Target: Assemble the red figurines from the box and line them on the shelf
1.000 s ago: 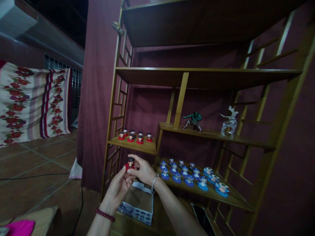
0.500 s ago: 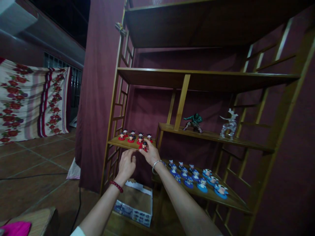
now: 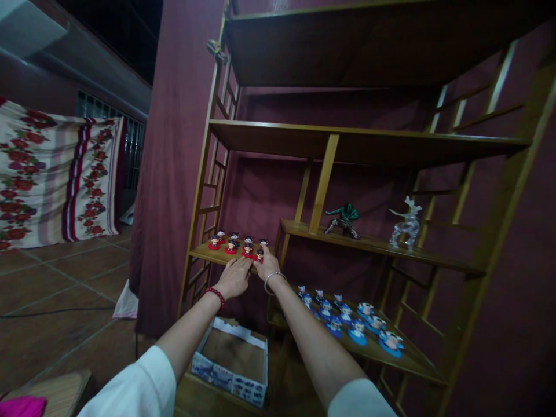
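Observation:
My right hand [image 3: 266,267] has its fingers around a small figurine [image 3: 259,255] with dark hair and a red base, at the front right of the small left shelf [image 3: 204,252]. Close beside it, my left hand [image 3: 235,278] reaches to the shelf's front edge, fingers stretched out and holding nothing that I can see. Its fingertips are near the base of a neighbouring red-based figurine [image 3: 247,250]. More of these figurines [image 3: 231,247] stand upright in two rows; my right hand partly covers the one at the back right.
Several blue-based figurines [image 3: 357,331] stand on a lower shelf to the right. Above them are a dark green crouching statue [image 3: 346,220] and a clear glass-like statue [image 3: 406,226]. An open cardboard box [image 3: 249,387] sits below my hands. Wooden lattice [image 3: 208,194] borders the left side.
My right hand has moved the figurine slightly right and back, into line with the front row. My left hand has shifted right and up, closer to the figurines.

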### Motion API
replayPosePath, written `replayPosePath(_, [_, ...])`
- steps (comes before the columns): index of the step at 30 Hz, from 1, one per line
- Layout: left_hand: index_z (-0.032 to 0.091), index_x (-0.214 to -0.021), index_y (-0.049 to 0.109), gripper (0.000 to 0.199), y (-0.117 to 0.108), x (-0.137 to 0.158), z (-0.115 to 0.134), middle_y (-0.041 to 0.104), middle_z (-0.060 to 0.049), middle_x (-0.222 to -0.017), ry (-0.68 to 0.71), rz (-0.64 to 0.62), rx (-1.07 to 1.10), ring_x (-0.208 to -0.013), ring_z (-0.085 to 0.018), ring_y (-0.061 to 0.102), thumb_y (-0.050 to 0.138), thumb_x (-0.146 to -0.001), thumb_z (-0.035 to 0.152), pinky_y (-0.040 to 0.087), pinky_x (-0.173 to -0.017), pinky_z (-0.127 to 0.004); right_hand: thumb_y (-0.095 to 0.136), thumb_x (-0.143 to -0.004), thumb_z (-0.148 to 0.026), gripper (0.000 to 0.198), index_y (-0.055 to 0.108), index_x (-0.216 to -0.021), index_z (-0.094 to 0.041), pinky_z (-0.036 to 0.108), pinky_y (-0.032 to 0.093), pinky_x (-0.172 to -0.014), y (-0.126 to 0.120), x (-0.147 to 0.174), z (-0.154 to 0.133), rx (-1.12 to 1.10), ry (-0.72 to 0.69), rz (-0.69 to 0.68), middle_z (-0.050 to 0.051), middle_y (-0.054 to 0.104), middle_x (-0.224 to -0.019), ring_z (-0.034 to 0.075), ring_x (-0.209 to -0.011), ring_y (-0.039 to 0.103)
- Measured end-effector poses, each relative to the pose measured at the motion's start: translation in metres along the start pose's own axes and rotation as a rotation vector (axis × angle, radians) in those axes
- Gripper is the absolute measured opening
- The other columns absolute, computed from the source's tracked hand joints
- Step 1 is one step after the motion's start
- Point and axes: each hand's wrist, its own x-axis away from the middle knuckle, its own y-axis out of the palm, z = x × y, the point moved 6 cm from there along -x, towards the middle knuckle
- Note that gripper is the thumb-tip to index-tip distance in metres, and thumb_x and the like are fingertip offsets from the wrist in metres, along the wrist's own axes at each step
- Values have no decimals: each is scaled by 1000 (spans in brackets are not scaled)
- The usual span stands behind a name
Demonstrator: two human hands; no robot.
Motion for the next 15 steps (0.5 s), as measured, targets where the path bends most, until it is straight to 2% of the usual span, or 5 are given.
replayPosePath(8, [16,-122,45,43,0,-17,-1,49,-12,-126,6,-100,-59,-118,-26,39,39,-80,25,26,-95,-44,54,-69,-12,66,30,-131,-15,26,39,-87,8,-21,9,73,67,-23,12,56,-114,20,-104,54])
replayPosePath(15, [15,-124,43,45,4,-11,2,43,-12,-132,50,-46,-103,-119,-26,36,38,-81,27,21,-97,-43,53,-70,-11,69,24,-133,-11,28,39,-87,13,-33,15,89,126,-30,15,56,-114,22,-105,54])
